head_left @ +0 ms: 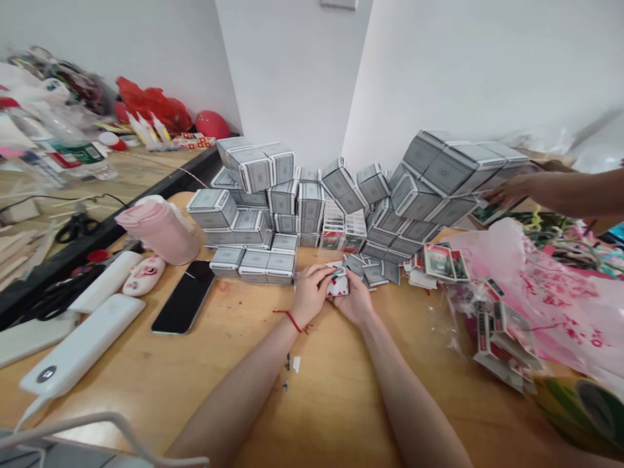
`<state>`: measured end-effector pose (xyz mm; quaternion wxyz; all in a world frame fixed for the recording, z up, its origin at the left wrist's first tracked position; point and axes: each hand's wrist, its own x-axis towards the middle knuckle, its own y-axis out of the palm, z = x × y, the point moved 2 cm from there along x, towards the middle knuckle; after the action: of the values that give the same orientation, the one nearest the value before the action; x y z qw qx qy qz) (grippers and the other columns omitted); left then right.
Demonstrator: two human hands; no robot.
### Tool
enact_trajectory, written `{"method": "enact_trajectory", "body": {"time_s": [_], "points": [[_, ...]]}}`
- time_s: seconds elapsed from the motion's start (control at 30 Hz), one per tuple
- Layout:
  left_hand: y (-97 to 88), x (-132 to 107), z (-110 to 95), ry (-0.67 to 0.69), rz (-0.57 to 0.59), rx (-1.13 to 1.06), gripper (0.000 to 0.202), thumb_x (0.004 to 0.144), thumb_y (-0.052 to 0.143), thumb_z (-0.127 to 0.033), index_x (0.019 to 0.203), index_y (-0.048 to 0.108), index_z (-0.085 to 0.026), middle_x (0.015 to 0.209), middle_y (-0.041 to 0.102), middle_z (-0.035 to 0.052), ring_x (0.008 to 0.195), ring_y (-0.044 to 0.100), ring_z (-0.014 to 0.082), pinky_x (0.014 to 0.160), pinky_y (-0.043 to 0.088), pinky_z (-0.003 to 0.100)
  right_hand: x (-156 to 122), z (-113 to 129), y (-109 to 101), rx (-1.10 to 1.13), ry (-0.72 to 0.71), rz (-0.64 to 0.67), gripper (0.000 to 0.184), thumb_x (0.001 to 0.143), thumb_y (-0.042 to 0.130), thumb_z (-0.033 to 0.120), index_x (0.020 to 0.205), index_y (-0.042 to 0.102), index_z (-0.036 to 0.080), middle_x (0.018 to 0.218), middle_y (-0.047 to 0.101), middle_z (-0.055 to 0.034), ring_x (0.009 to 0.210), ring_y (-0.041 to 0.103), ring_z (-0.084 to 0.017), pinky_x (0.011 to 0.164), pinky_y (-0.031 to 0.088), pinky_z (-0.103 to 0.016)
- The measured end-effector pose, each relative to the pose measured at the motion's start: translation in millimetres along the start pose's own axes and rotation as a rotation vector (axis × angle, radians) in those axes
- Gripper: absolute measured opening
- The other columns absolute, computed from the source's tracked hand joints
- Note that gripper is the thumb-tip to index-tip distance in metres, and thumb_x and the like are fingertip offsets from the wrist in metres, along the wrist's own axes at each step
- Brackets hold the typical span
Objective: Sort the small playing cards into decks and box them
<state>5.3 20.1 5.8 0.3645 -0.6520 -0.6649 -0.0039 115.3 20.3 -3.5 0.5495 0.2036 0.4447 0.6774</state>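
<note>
My left hand (311, 294) and my right hand (357, 300) meet low over the table, both closed on a few playing cards (338, 286) with red diamonds face up. The left fingers lie across the cards' near-left side, while the right hand holds them from below and the right. How many cards there are is hidden. Just beyond, loose grey-backed cards (374, 272) lie on the wood. Behind them rise stacked grey-patterned card blocks (267, 263), with several green-and-white card boxes (342, 234) standing among them.
Another person's hand (511, 192) reaches in at the right, by the tall card stack (429, 162). Opened card boxes (504, 335) and a pink plastic bag (550, 286) lie on the right. On the left are a phone (184, 298), a pink cup (158, 231) and a white power bank (82, 344).
</note>
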Motion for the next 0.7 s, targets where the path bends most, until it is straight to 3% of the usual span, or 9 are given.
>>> {"method": "enact_trajectory", "body": {"time_s": [0.43, 0.7], "points": [[-0.3, -2.7, -3.1, 0.031, 0.058, 0.064, 0.025, 0.083, 0.042, -0.016, 0.104, 0.055, -0.022, 0.099, 0.048, 0.0045, 0.096, 0.048, 0.0148, 0.085, 0.042, 0.03, -1.9, -1.1, 0.0, -0.038, -0.005, -0.054, 0.017, 0.081, 0.045, 0.026, 0.087, 0.061, 0.021, 0.082, 0.068, 0.0009, 0.072, 0.061, -0.013, 0.067, 0.05, -0.028], [-1.0, -2.4, -5.7, 0.067, 0.018, 0.097, 0.023, 0.082, 0.041, -0.015, 0.102, 0.052, -0.021, 0.101, 0.046, 0.0057, 0.099, 0.046, 0.0173, 0.085, 0.041, 0.033, -2.0, -0.9, 0.0, 0.004, 0.006, -0.035, 0.016, 0.082, 0.047, 0.028, 0.086, 0.06, 0.021, 0.084, 0.067, 0.0016, 0.074, 0.061, -0.013, 0.066, 0.049, -0.027]]}}
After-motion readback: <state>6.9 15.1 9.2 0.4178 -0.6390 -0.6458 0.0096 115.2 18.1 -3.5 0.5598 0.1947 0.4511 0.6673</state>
